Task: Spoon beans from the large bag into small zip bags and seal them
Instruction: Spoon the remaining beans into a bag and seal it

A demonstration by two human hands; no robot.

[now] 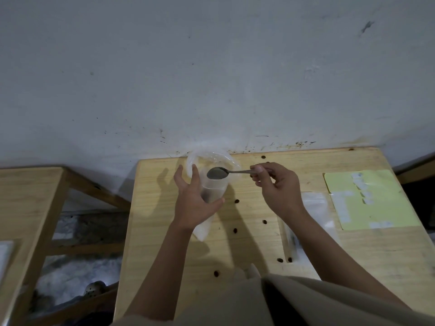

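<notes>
Table (235, 243) of pale wood fills the lower middle of my view, its far edge against a stained grey wall (211, 67). My left hand (193, 205) wraps a clear small bag (213, 191) near the table's centre, thumb on one side and fingers on the other, holding its mouth open and upward. My right hand (275, 187) pinches the handle of a metal spoon (217, 173), with the bowl hovering over the bag's mouth. Whether the bowl holds beans I cannot tell.

Behind the small bag at 12 o'clock, against the wall, sits the crumpled clear large bag (211, 158), close behind the spoon. Loose beans (236, 201) lie scattered on the wood from 3 to 6 o'clock of my left hand, with one more at the far edge.

At 3 o'clock, past my right wrist, lie flat clear zip bags (313, 205), and beyond them a pale yellow sheet (376, 208) with white labels, close to the table's right edge.

At 9 o'clock the table's left edge drops to a gap with the floor below, then a second wooden table (30, 196) stands apart. Bare wood lies open left of my left hand and toward the near edge, where my beige clothing (282, 302) overlaps the table.
</notes>
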